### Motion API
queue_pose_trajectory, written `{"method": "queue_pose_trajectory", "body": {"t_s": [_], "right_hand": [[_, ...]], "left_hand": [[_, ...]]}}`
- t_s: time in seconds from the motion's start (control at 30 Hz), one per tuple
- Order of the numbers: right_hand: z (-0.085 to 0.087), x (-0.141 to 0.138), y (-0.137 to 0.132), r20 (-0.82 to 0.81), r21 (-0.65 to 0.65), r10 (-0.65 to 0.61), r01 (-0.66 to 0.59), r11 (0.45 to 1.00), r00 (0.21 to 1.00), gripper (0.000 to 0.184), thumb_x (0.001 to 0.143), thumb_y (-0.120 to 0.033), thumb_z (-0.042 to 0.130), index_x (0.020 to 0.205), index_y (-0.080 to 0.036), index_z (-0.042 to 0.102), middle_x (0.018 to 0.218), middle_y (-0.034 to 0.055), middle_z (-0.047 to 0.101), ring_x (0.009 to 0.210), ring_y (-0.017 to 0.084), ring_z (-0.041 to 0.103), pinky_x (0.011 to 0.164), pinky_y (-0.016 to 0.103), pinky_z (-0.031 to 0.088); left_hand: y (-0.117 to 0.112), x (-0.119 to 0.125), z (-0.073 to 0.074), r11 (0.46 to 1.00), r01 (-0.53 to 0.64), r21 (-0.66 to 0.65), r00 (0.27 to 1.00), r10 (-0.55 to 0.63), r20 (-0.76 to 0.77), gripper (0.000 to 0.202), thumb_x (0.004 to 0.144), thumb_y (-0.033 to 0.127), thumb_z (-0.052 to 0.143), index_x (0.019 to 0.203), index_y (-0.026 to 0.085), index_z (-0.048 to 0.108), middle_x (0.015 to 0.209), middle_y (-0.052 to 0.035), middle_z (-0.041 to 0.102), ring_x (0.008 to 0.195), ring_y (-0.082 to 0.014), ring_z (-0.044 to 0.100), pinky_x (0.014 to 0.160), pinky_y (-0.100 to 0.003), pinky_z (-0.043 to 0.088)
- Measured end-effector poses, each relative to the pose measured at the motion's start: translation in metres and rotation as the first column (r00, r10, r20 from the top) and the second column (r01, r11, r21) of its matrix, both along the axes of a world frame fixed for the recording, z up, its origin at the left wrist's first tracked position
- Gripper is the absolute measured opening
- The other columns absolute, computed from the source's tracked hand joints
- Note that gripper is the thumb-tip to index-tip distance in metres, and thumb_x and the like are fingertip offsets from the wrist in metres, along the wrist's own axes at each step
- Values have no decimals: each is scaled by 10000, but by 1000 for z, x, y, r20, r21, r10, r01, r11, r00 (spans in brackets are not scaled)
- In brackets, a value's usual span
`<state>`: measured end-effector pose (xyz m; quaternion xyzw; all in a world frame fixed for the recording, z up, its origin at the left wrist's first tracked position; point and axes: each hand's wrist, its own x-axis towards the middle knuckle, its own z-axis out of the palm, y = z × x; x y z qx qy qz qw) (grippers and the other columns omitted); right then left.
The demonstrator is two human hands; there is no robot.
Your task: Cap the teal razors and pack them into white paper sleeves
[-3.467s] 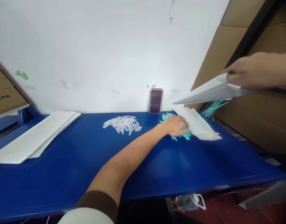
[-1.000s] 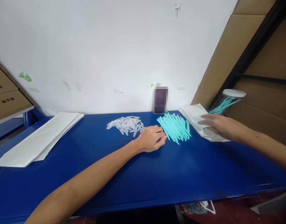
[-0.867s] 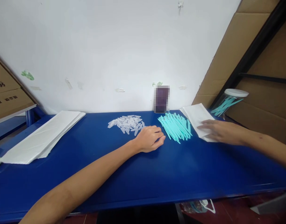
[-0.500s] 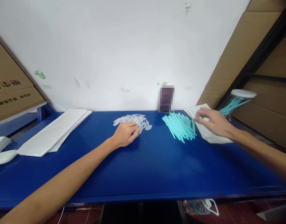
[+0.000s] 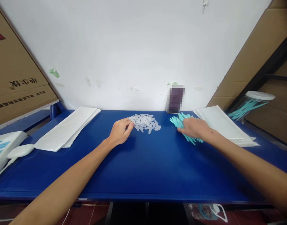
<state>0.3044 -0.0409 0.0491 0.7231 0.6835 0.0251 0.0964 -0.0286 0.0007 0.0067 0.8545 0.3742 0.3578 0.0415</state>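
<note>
My left hand [image 5: 121, 131] is at the left edge of a loose heap of small translucent whitish pointed pieces [image 5: 147, 122] that look like caps. Its thumb and fingers are pinched together; whether a piece is between them is too small to make out. Over a pile of thin teal plastic sticks [image 5: 191, 139] lies my right hand [image 5: 192, 126], back upward. The thumb reaches down at the pile's left side, while the other fingers are mostly hidden, so their grip does not show. Both piles rest on the blue table [image 5: 143, 168].
White flat packets [image 5: 68, 128] lie at the left, and another white packet stack [image 5: 224, 125] at the right. A lidded clear jar [image 5: 251, 104] holds more teal sticks. A blurred dark upright object [image 5: 175, 100] leans on the wall. A power strip [image 5: 7, 147] sits far left.
The view has turned slightly left. My right hand has come left from above the white packet onto the teal sticks. My left hand has shifted from the heap's front to its left edge.
</note>
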Motion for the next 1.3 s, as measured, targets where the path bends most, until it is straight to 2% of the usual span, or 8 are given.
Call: {"method": "queue_pose_trajectory", "body": {"t_s": [0.3,0.47,0.6,0.7,0.8,0.97,1.13,1.3], "right_hand": [[5,1,-32,-119,-121,213,-227,966,970,286,879,-434,554,701,-210,568,717,75,659,628,223,627,546,323,369],[4,-34,-61,-308,5,565,-593,806,765,294,874,-405,581,662,-221,494,634,-1,593,571,167,506,682,362,390],[-3,-64,-54,-339,55,639,-663,746,691,272,876,-486,608,788,-231,576,579,-6,550,707,230,563,691,351,392],[-11,-71,-40,-416,92,621,-648,756,665,294,874,-523,623,914,-232,630,693,15,639,750,231,591,593,312,353],[-19,-69,-34,-439,138,620,-632,762,651,350,869,-563,624,964,-227,653,848,18,700,675,183,590,577,305,342],[-30,-59,-46,-397,348,654,-554,756,644,484,741,-591,714,1047,-216,700,810,29,680,684,195,610,585,298,353],[-36,-52,-50,-368,517,740,-538,666,562,318,913,-447,562,1024,-170,672,810,58,634,690,188,575,611,317,411],[-32,-58,-54,-341,382,772,-671,636,537,241,962,-391,554,1057,-191,649,1045,107,623,857,225,602,753,386,474]], "left_hand": [[-3,-1,2,999,21,-35,999,-22,-37,451,1016,340,369,785,160,711,739,-36,660,700,-159,596,682,-283,417],[-7,2,6,989,27,-147,1000,-25,16,484,1022,397,356,837,171,742,658,8,648,647,-143,579,799,-304,423],[-11,-12,5,967,16,-254,1000,-9,29,494,1011,452,383,838,154,737,512,36,537,545,-132,519,709,-281,423],[-16,-30,5,960,64,-274,998,-62,15,443,1007,439,420,894,144,731,664,-2,629,618,-143,564,660,-269,428],[-24,-38,12,959,156,-238,984,-171,-47,373,1017,413,442,1070,165,716,1002,-69,692,893,-193,623,815,-309,476],[-50,-19,20,904,300,-305,897,-376,-233,512,989,505,525,1446,273,516,1454,-116,516,1323,-304,472,1107,-465,382],[-68,2,14,871,336,-358,832,-452,-321,751,905,638,593,1539,281,405,1586,-154,379,1432,-404,363,1118,-579,364],[-65,-1,12,868,312,-386,825,-449,-343,830,893,661,593,1578,272,333,1624,-173,310,1469,-427,310,1128,-640,340]]}}
